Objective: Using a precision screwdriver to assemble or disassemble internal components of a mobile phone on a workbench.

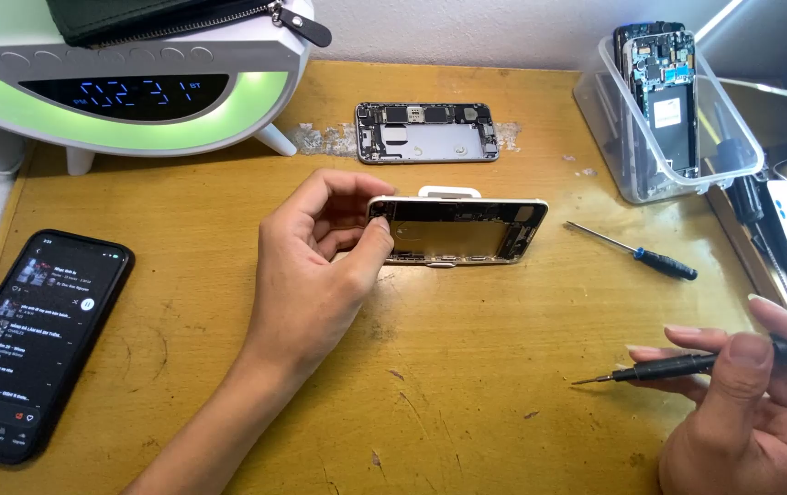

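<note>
Hands at a wooden desk (467,385): left hand (315,275) pinches the end of an opened phone frame (456,231), tilted up at the desk's centre; right hand (751,403) grips a small screwdriver (677,368) near the right edge.

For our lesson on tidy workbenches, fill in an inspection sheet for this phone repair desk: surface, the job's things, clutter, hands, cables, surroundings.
Surface: wooden desk, scratched and stained, with a patch of pale residue near the back.
Job's things: opened phone frame held tilted up on its long edge; thin black screwdriver.
Clutter: second opened phone body lying flat; spare screwdriver; clear plastic tub holding a stripped phone; black phone with its screen lit.
Hands: left hand pinches the frame's left end; right hand has its grip on the thin black screwdriver.
Cables: white plug at the black phone's bottom edge; white cable at the right margin.
Surroundings: white clock lamp glowing green, dark zipped pouch on top; pale wall behind.
</note>
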